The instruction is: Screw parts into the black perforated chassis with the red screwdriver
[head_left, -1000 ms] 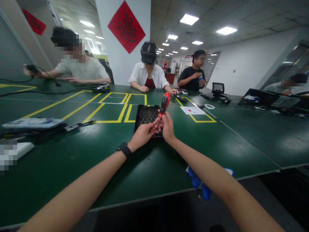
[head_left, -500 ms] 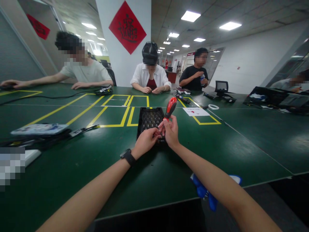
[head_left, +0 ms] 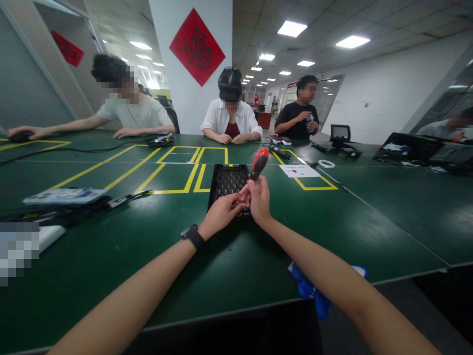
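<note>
My right hand point(head_left: 260, 201) is closed round the lower end of a red and black screwdriver point(head_left: 257, 164), whose handle points up and away from me. My left hand point(head_left: 220, 213), with a black watch on the wrist, pinches at the screwdriver's tip right beside the right hand; what the fingers hold there is too small to make out. Both hands hover over the near edge of a black tray point(head_left: 227, 181) with a grid of small cells, lying on the green table point(head_left: 111, 246).
A blue and white object point(head_left: 314, 293) lies at the table's near edge under my right forearm. Yellow tape lines point(head_left: 177, 172), a white paper point(head_left: 298, 170), a tape roll point(head_left: 326, 163) and cables lie beyond. Several people sit across the table.
Both hands stayed together on the screwdriver and shifted slightly with it. The person at the far left lowered an arm to the table. The view moved a little.
</note>
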{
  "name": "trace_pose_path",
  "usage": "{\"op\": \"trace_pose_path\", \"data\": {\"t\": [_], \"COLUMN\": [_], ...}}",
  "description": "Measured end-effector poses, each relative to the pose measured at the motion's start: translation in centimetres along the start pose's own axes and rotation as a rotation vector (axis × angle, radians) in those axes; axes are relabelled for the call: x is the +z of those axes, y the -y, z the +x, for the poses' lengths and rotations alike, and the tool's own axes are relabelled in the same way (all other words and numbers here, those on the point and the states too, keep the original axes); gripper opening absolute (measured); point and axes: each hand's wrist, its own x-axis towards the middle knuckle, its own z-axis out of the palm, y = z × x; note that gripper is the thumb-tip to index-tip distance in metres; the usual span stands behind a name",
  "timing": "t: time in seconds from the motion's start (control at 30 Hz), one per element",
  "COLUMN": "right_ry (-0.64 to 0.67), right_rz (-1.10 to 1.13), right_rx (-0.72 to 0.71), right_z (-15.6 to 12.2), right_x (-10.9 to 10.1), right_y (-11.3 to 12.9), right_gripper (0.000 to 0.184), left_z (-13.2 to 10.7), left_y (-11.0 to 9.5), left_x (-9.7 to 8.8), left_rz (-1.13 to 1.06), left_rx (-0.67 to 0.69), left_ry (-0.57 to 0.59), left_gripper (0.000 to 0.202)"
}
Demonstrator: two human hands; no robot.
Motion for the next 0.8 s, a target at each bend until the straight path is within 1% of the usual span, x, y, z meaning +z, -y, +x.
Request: {"op": "trace_pose_path", "data": {"t": [0.07, 0.17, 0.3, 0.47, 0.57, 0.63, 0.7, 0.8], "right_ry": [0.024, 0.031, 0.04, 0.025, 0.006, 0.006, -0.03, -0.188], "right_rz": [0.015, 0.029, 0.046, -0.016, -0.074, -0.142, -0.233, -0.381], "right_rx": [0.009, 0.004, -0.013, -0.032, -0.081, -0.136, -0.201, -0.244], "right_z": [0.0, -0.2, -0.3, -0.3, -0.4, -0.1, 0.5, 2.1], "right_x": [0.0, 0.0, 0.1, 0.9, 1.3, 1.1, 0.2, -2.2], "right_y": [0.0, -0.1, -0.1, 0.7, 1.3, 1.5, 1.4, 0.2], "right_gripper": [0.024, 0.028, 0.029, 0.031, 0.031, 0.027, 0.023, 0.021], "left_z": [-0.1, -0.3, -0.8, -1.3, -1.3, -1.1, -0.8, -0.3], "left_y": [-0.1, -0.4, -0.9, -1.7, -2.2, -2.4, -2.1, -0.4], "left_x": [0.0, -0.1, 0.1, 0.3, -0.2, -1.0, -2.1, -4.2], "left_rz": [0.059, 0.215, 0.453, 0.681, 0.756, 0.788, 0.815, 0.861], "left_rx": [0.015, 0.084, 0.171, 0.166, 0.185, 0.197, 0.151, -0.076], "left_ry": [0.022, 0.038, -0.025, -0.118, -0.129, -0.121, -0.14, -0.267], "left_gripper": [0.022, 0.021, 0.019, 0.026, 0.03, 0.033, 0.037, 0.044]}}
